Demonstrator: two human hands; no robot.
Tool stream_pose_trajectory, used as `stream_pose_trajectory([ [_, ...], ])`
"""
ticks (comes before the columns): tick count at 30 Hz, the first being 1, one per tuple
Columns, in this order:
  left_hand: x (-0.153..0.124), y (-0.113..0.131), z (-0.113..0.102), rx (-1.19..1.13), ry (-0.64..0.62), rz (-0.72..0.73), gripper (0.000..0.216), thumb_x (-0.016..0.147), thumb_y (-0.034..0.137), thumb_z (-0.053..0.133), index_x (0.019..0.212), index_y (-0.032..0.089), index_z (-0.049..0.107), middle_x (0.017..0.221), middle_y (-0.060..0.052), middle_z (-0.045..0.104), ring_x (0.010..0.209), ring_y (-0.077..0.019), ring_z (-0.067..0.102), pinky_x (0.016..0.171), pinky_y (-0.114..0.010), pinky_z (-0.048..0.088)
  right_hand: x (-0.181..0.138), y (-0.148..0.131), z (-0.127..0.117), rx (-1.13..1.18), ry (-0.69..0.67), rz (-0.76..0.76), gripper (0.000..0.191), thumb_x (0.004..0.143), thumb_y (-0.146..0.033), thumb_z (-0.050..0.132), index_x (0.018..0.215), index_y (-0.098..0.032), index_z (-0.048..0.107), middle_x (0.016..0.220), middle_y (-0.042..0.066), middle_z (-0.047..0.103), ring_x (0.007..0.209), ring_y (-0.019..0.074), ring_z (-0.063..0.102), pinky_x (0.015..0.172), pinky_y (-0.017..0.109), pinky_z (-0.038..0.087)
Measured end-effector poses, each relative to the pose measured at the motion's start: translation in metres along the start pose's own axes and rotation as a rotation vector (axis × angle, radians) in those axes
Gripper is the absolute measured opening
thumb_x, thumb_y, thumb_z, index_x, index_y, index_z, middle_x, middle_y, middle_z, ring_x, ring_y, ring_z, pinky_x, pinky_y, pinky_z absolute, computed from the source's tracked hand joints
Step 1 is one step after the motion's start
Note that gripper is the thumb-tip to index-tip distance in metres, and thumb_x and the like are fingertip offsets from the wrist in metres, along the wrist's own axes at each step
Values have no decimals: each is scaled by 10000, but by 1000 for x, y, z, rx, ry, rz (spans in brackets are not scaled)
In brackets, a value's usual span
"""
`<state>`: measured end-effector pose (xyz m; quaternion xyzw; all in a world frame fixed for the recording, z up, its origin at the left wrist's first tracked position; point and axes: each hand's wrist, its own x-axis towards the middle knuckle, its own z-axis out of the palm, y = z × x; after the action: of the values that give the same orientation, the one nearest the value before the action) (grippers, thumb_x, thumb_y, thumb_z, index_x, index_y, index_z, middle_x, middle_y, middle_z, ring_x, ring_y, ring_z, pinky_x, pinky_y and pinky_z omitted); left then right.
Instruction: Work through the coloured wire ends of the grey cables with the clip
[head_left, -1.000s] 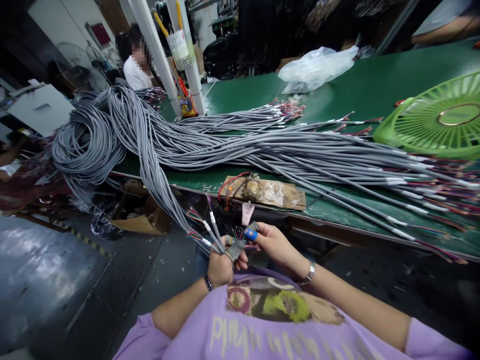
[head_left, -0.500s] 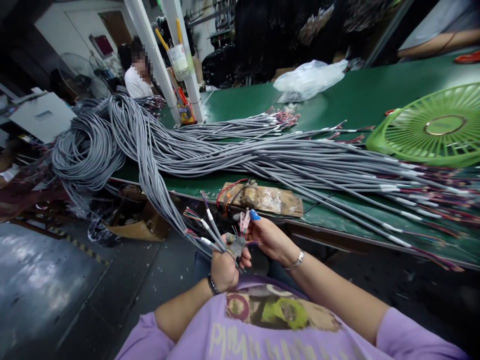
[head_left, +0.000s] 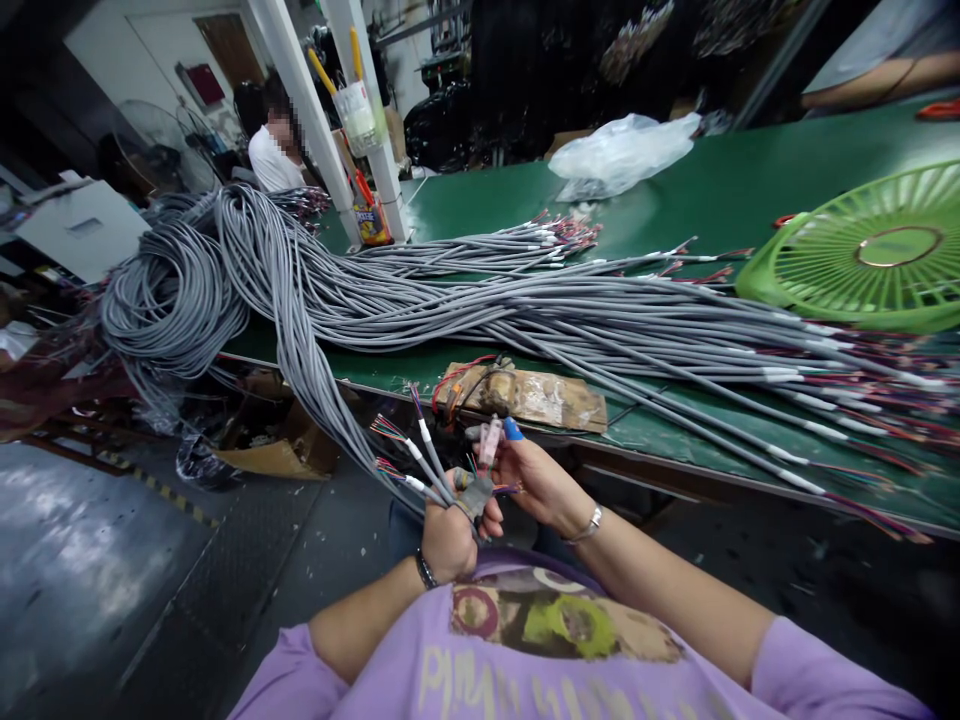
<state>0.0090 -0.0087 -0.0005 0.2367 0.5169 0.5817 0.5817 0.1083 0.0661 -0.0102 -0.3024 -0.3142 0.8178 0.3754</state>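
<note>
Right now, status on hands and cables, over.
Left hand shut on grey cable ends. Right hand at pink clip, grip unclear. Cable pile across green bench, hands unblocked.

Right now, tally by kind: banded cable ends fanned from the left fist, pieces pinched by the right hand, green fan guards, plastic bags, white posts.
Banded cable ends in left hand: 3
Pale pink piece in right hand: 1
Green fan guard: 1
Plastic bag: 1
White posts: 2
Total: 8

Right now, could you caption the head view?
Left hand clutching grey sheathed cable ends, right hand touching small pink piece.
</note>
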Motion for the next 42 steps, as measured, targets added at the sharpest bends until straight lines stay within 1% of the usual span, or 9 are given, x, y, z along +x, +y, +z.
stream_pose_trajectory([
  [3,-2,-2,-5,9,7,13,384,645,491,712,659,173,497,453,34,569,320,-71,473,326,-164,262,-8,0,-3,76,1,89,492,713,-670,569,728,-179,598,684,37,613,583,135,548,555,261,445],
  [6,-3,-10,-14,52,-7,24,381,657,496,709,679,179,498,468,32,583,329,-78,485,333,-170,278,-19,-2,-8,-33,-86,177,483,687,-638,623,722,-156,608,658,27,597,558,122,535,549,255,430],
  [11,-3,-17,-25,173,-98,11,366,693,496,687,657,174,517,480,11,605,349,-91,515,352,-182,332,-29,-7,-8,-273,-132,143,326,660,-433,746,693,-162,567,545,-39,539,481,79,448,505,223,362],
  [16,-5,-13,-27,263,-239,-65,375,685,491,698,615,159,538,456,-5,598,349,-101,529,351,-184,350,-29,-5,-7,-397,-126,138,332,648,-423,749,675,-136,585,553,-26,567,479,65,432,478,206,305],
  [20,-6,-12,-27,155,-146,-17,377,680,503,699,639,167,533,480,6,606,347,-92,515,353,-185,355,-20,1,-16,-222,39,83,311,630,-384,766,626,-157,554,517,-46,526,463,63,418,489,212,356],
  [23,-7,-7,-22,72,-65,41,352,693,480,697,656,171,532,481,22,594,345,-77,494,347,-175,323,-10,0,-19,-37,163,102,295,682,-428,719,679,-173,573,616,-11,585,512,84,485,544,234,443],
  [27,-3,1,-11,48,-43,53,367,681,485,698,628,167,521,459,24,571,342,-72,481,345,-171,290,-1,-8,-8,14,58,149,356,785,-525,587,763,-173,625,686,36,612,584,121,541,571,252,472],
  [37,4,4,1,80,-37,59,378,694,487,681,594,164,511,433,26,549,340,-67,473,349,-167,274,1,-11,3,-37,52,26,433,686,-580,666,672,-154,591,552,-19,515,509,91,451,527,233,385],
  [42,5,-1,0,79,-31,34,378,689,489,685,600,166,509,446,27,559,335,-67,472,345,-169,280,3,-10,3,-86,70,-33,423,699,-579,648,673,-158,613,595,-4,557,552,108,475,565,251,389],
])
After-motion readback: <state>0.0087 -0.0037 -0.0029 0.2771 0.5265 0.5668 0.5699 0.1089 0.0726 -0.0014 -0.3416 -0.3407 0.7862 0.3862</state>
